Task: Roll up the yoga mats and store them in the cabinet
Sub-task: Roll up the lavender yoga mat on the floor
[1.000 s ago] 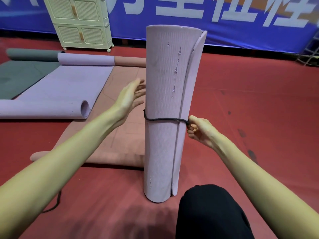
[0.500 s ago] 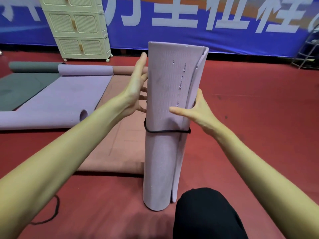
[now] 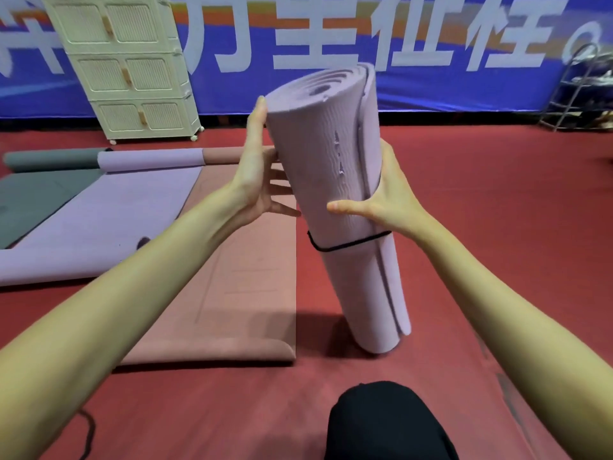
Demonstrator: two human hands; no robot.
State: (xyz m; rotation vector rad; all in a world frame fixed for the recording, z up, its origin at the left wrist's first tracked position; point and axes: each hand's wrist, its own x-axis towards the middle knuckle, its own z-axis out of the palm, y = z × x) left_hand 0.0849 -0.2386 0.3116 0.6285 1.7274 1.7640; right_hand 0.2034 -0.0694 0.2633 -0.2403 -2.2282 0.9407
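Note:
A rolled lilac yoga mat [image 3: 335,180] stands on its end on the red floor, tilted with its top toward me and to the left. A black elastic band [image 3: 348,244] circles its middle. My left hand [image 3: 257,174] presses flat against its left side with straight fingers. My right hand [image 3: 386,197] holds its right side, thumb across the front, fingers behind the roll. The cream cabinet [image 3: 132,71], doors closed, stands at the back left.
A pink mat [image 3: 238,280] lies flat left of the roll. Beyond it lie a half-unrolled lilac mat [image 3: 109,217] and a grey mat [image 3: 36,190]. A black cord [image 3: 88,436] lies at the bottom left. My black-clad knee [image 3: 388,423] is below. A metal rack [image 3: 583,91] stands far right.
My right hand let go of the black band and moved up onto the roll's side. My left hand rose along the left side. The roll has tipped from upright to a lean.

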